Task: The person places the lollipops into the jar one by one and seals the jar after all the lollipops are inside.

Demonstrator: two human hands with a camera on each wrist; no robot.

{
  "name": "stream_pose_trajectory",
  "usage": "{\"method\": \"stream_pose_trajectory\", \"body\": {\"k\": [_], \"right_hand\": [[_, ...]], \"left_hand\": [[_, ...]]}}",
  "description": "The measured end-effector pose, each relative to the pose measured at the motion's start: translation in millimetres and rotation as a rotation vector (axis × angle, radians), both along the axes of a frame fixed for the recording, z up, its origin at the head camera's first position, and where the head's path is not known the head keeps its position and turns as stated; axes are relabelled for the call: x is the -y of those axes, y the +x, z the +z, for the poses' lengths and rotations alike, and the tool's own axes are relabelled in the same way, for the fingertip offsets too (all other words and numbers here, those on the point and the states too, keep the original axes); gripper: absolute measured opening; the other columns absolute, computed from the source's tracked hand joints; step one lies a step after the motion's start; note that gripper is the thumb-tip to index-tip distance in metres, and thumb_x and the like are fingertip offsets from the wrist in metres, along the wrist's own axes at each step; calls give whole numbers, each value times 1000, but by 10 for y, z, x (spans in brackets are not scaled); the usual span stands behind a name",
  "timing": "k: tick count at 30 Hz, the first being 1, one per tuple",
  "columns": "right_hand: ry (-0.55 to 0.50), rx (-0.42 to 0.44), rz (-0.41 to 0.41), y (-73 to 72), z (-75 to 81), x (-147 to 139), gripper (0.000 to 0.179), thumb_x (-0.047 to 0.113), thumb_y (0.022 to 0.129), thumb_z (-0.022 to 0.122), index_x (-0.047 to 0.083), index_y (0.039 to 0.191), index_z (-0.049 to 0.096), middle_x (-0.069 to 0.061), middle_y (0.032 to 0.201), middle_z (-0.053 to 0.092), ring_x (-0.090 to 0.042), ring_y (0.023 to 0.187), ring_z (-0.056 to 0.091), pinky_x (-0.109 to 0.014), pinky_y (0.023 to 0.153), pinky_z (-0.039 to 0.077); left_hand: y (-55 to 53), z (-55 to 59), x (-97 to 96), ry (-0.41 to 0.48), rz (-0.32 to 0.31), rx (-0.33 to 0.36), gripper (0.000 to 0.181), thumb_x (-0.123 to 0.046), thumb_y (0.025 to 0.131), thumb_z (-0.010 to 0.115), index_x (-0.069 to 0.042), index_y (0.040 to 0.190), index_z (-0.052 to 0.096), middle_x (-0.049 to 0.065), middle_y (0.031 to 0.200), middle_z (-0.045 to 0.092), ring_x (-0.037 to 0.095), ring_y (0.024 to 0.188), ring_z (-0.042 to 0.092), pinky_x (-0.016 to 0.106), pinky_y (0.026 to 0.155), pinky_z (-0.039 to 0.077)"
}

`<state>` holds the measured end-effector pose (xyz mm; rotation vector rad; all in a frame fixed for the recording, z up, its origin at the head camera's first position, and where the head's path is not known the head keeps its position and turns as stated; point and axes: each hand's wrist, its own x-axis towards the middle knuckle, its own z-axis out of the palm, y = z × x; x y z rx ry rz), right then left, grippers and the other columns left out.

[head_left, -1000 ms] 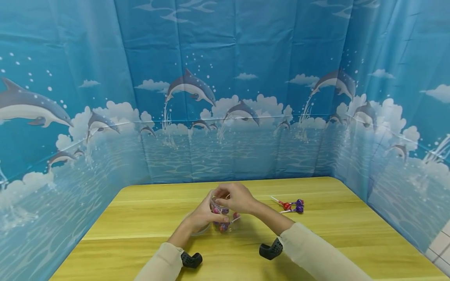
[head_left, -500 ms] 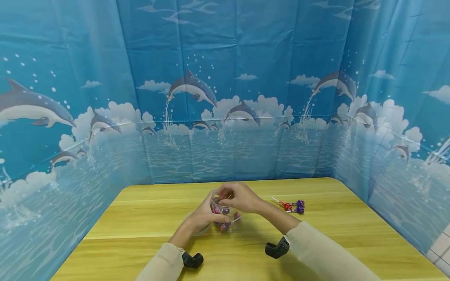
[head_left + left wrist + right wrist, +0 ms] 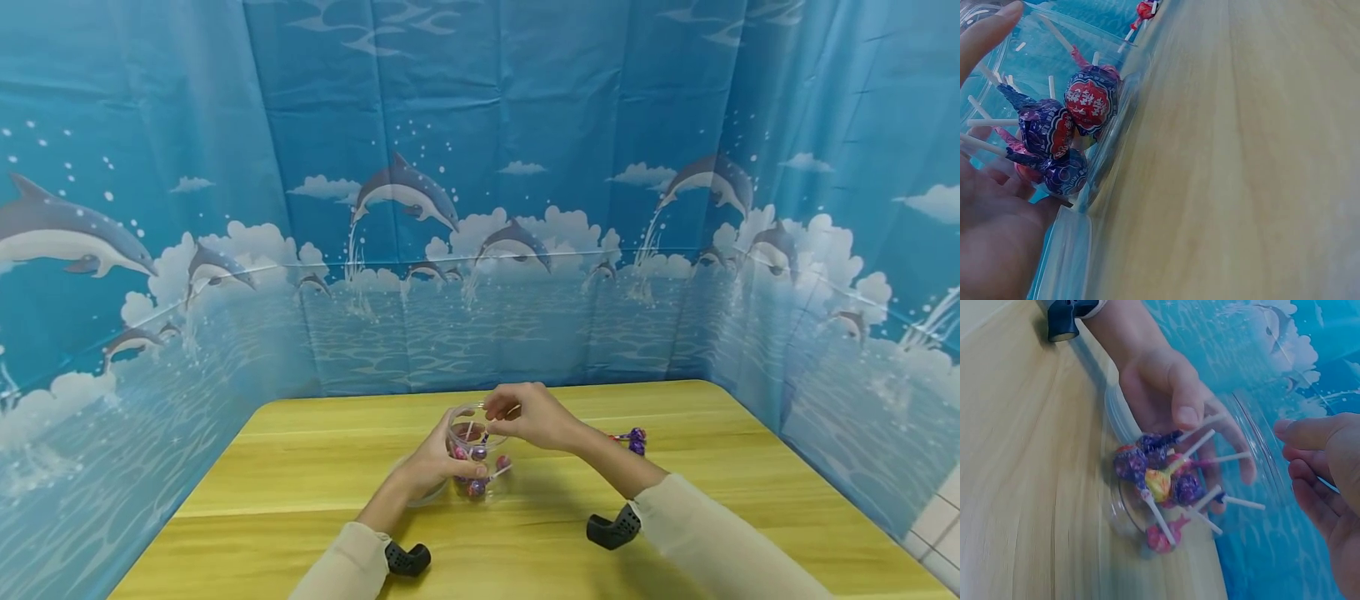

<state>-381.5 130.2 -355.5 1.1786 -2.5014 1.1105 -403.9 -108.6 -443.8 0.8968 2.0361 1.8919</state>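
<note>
Held steady, mouth up

The left hand [image 3: 431, 458] has its grip wrapped round the clear jar [image 3: 1259, 440] on the desk [image 3: 300, 467], probably to steady it, lollipops [image 3: 1159, 485] inside. The right hand [image 3: 532, 417] hovers by the rim, its grip loosely curled, apparently holding nothing. Room opens above the mouth; loose lollipops [image 3: 637, 440] lie beyond the right forearm [image 3: 618, 467], in from the desk's edge.

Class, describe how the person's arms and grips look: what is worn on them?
The left sleeve and right sleeve are plain, pale cream, ending before the wrists. The left fitting and right fitting, beside the sleeve ends, are black and curved, with small holes. The left grip and right grip are bare.
</note>
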Motion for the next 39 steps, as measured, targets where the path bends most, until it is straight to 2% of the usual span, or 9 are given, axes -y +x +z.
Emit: {"method": "stream_pose_trajectory", "body": {"k": [4,9,18,23,28,33,39], "right_hand": [[2,8,-39,8,-5,-94,19,14,95,77,13,114,72,6,99,71,-12,92,68,-29,82,57],[-22,24,-66,34,-24,-227,21,13,96,76,6,116,72,6,97,70,-14,91,68,-28,81,58],[-29,34,-120,69,-58,-550,19,12,96,76,9,114,72,4,98,69,-17,92,68,-29,80,58],[-26,13,-165,73,-70,-788,20,13,96,76,8,115,72,4,98,70,-17,92,68,-28,79,59],[-16,6,-221,78,-72,-1021,18,14,97,75,7,113,72,1,100,70,-19,93,68,-31,79,59],[3,34,-286,73,-130,-1241,18,16,97,75,6,112,72,-1,102,70,-20,95,67,-33,80,58],[19,60,-304,43,-262,-1465,15,12,97,74,5,110,73,-2,101,70,-23,95,67,-33,78,58]], "left_hand": [[2,-4,1,-4,-9,-8,92,-5,88,80,-14,160,25,21,150,46,34,135,49,41,98,53],[-1,-16,1,7,-14,-3,95,-4,87,81,-9,161,22,22,150,46,33,133,51,40,100,52],[2,-32,6,3,-3,-17,93,-3,85,83,-13,158,27,24,151,45,35,134,50,40,102,50],[-3,-28,18,-13,7,-25,94,-7,84,85,-14,158,27,23,152,45,34,138,47,40,105,48],[-23,-32,25,-5,1,-38,94,-6,84,86,-12,158,28,23,150,46,35,139,45,41,108,45],[-17,-22,23,9,-11,-34,96,-6,83,87,-10,158,27,25,150,45,37,139,44,42,109,44],[-22,-30,26,3,-11,-41,97,-7,83,87,-11,158,26,28,152,43,38,140,43,39,109,44]]}}
